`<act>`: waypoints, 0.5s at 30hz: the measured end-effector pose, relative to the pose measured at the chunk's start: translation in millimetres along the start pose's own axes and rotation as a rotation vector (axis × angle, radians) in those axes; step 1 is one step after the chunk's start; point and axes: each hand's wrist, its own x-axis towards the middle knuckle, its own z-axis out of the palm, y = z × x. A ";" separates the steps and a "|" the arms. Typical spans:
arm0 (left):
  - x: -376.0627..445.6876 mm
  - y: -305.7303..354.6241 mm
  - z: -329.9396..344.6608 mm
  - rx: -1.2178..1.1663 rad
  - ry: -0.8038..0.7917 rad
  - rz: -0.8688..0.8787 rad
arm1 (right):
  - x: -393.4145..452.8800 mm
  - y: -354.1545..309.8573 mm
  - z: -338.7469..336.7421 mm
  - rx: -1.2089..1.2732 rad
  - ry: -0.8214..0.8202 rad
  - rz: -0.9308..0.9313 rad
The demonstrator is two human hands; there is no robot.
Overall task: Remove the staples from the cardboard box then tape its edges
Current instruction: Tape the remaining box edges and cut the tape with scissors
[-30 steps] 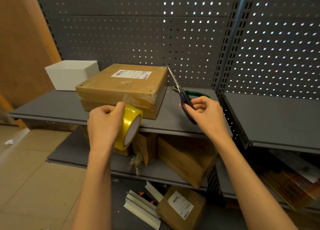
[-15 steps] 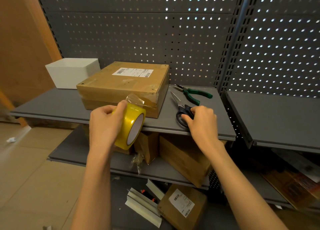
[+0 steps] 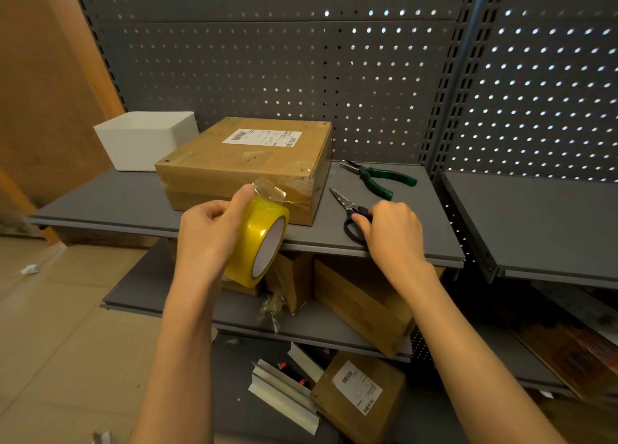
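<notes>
On the grey shelf (image 3: 127, 196), cardboard box (image 3: 240, 162), scissors (image 3: 347, 209), pliers (image 3: 378, 177).

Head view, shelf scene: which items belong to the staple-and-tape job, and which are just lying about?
In the job:
cardboard box
yellow tape roll, held in the left hand
scissors, under the right hand
green-handled pliers

Lying about:
white bin
boxes on the lower shelf
labelled box on the floor

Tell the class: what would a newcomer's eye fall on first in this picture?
The yellow tape roll held in the left hand, front and centre. Behind it, the labelled cardboard box sits on the grey shelf; to its right, the right hand rests on the scissors, near green-handled pliers.
</notes>
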 end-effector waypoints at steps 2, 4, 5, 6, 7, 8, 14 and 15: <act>0.1 2.8 -6.1 0.032 -0.049 0.019 | 1.1 -1.3 -3.8 0.013 0.058 -0.030; 1.3 5.0 -14.6 0.052 -0.087 0.049 | 3.2 -4.8 -9.3 0.069 0.135 -0.059; 2.3 6.6 -19.5 0.055 -0.093 0.063 | 4.7 -7.9 -12.6 0.101 0.162 -0.077; 3.8 8.1 -24.9 0.056 -0.092 0.080 | 6.4 -11.7 -15.9 0.131 0.180 -0.099; 5.8 10.1 -30.5 0.059 -0.089 0.101 | 8.2 -16.2 -19.0 0.158 0.194 -0.124; 8.1 12.3 -36.0 0.074 -0.086 0.130 | 9.6 -21.3 -22.2 0.181 0.210 -0.148; 32.4 15.8 -82.9 0.324 -0.046 0.339 | 16.2 -58.9 -40.3 0.260 0.313 -0.266; 37.4 15.6 -91.3 0.381 -0.033 0.373 | 17.1 -66.0 -41.6 0.255 0.320 -0.282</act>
